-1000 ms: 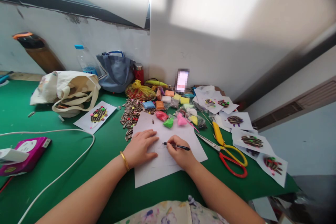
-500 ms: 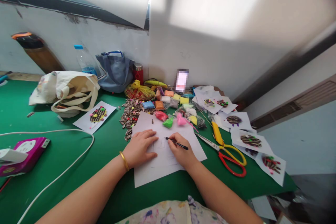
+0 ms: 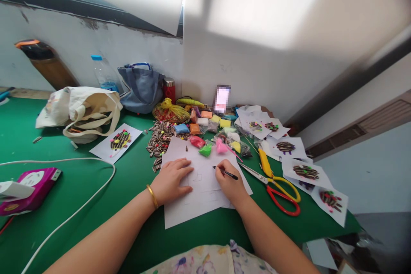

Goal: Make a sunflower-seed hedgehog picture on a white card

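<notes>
White paper [image 3: 199, 203] lies on the green table in front of me, with faint drawn lines near its middle. My left hand [image 3: 171, 182] rests flat on the paper's left side, fingers spread. A black pen [image 3: 230, 175] is pinched in my right hand [image 3: 231, 183], its tip at the paper right of the drawn lines. Beyond the paper's far edge are packets of coloured clay, among them a green one [image 3: 205, 150] and a pink one [image 3: 221, 146]. Striped sunflower seeds [image 3: 160, 139] are heaped at the far left of the sheet.
Scissors [image 3: 268, 182] and a yellow utility knife [image 3: 265, 162] lie right of the paper. Seed-decorated cards [image 3: 306, 172] overlap along the right edge; another card [image 3: 118, 143] lies left. A canvas bag [image 3: 77, 111], blue bag [image 3: 140, 87] and white cable [image 3: 86, 203] are leftward. A phone [image 3: 222, 98] stands behind.
My right hand has moved the pen to the right across the paper, uncovering more of the drawn lines. My left hand stays in place.
</notes>
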A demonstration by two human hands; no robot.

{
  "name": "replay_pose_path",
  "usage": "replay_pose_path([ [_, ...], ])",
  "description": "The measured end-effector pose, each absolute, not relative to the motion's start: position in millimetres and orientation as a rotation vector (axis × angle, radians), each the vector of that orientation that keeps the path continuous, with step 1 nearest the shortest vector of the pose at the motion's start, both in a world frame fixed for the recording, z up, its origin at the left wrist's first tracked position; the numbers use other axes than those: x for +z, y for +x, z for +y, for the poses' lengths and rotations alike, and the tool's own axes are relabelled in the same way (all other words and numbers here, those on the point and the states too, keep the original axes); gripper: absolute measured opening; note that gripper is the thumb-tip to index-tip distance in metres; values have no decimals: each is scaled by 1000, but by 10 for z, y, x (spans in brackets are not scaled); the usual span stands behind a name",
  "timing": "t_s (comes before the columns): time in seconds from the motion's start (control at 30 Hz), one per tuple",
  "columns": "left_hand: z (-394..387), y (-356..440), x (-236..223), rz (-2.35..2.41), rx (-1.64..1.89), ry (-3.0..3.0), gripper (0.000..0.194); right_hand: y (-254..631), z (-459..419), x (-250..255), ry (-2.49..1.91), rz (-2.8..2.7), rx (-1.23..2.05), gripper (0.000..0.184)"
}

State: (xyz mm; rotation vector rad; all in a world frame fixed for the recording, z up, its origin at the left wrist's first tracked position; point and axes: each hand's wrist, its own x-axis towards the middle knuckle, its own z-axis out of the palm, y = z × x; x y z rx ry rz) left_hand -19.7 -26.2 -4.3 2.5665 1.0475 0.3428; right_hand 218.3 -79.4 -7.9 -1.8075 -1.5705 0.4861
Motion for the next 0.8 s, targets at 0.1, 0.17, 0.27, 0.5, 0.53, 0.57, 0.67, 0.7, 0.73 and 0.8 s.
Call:
replay_pose_path([
  [0.1,-263,-198,-41,1046,355,2563,60,2191,-812,-80,-1833,-1584,447,9],
  [0.17,-264,-198,-43,1041,363,2561,60,2195,-826,-83,-1848,-1585,429,9],
  [0.27,-263,-195,-40,1042,364,2560,60,2197,-849,-81,-1862,-1589,415,8],
  [0.5,-262,-197,-38,1044,334,2583,60,2183,-913,-73,-1835,-1560,504,11],
  [0.53,-264,-199,-37,1045,328,2586,61,2183,-924,-81,-1799,-1541,537,11],
  [0.57,-267,-201,-35,1048,323,2588,61,2184,-935,-90,-1756,-1519,569,12],
  [0.67,-278,-197,-25,1051,321,2595,59,2180,-969,-119,-1645,-1466,679,12],
  [0.7,-282,-193,-22,1052,326,2596,57,2175,-978,-124,-1631,-1466,721,12],
  [0.73,-285,-189,-21,1053,333,2597,55,2166,-985,-126,-1623,-1479,764,11],
  [0.8,-291,-179,-24,1060,346,2595,54,2142,-993,-120,-1612,-1528,830,11],
])
